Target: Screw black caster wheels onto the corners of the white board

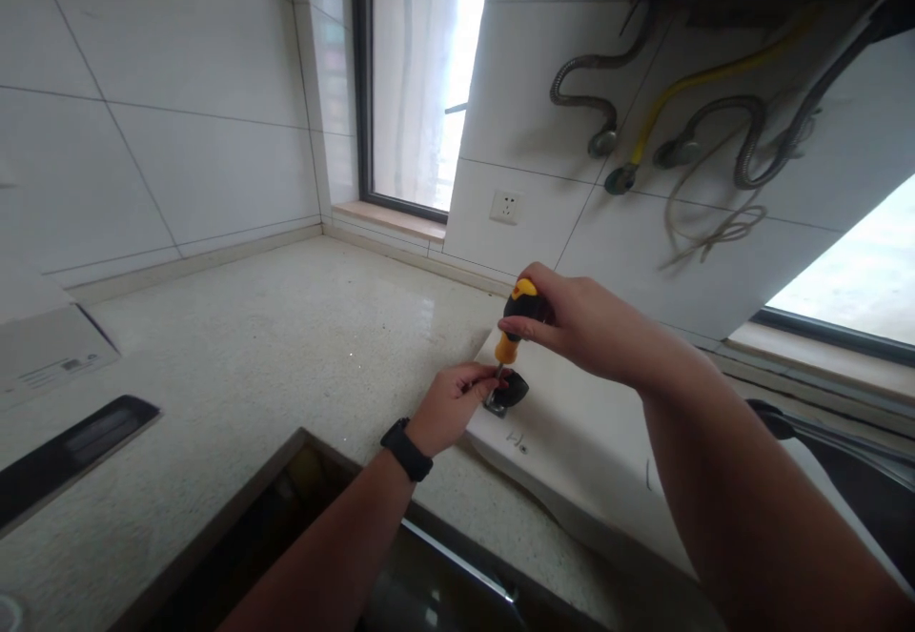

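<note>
My right hand [564, 313] is wrapped round the yellow and black handle of a screwdriver [508, 346], which points down. Its metal shaft runs between the fingertips of my left hand [457, 401], pinched close to the tip. Whether those fingers grip the shaft or a screw under it is too small to tell. Below them a small metal bracket [496, 408] sits at the end of a white panel [572, 432], with a dark piece [513, 389] beside it. A black watch [407, 449] is on my left wrist.
The panel lies on a speckled pale countertop [286, 327]. A dark sink [304, 437] opens in front of me. At left are a black strip [86, 451] and a cardboard box [53, 351]. Flexible hoses [582, 62] and a yellow pipe [686, 79] hang on the wall near a socket [506, 207].
</note>
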Demonstrator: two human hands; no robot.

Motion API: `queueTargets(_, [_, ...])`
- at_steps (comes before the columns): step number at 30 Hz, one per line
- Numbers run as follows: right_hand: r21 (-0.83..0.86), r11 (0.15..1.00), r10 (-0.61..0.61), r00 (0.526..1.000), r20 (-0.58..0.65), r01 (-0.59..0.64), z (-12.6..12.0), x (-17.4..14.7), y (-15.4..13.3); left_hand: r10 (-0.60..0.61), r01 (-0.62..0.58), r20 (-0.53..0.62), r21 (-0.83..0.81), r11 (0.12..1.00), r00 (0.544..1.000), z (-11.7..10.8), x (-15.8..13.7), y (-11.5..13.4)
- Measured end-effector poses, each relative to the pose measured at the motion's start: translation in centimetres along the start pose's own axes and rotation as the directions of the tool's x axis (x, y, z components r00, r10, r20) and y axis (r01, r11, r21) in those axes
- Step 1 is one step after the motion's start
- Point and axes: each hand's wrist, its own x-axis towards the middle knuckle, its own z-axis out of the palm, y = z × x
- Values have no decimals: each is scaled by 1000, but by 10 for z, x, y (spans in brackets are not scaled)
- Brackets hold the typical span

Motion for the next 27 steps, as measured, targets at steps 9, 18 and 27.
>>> queueTargets(9, [452,890,151,900,-410,56,20,-31,15,177,-172,1,240,955,984,-1,-9,-7])
queueTargets(18, [564,799,220,772,-597,209,50,-68,36,262,-253,29,379,890,965,0,-20,-5])
queueTargets(27, [573,807,269,772,-576,146,61,-65,39,229,-200,-19,417,887,973,2,-20,-3])
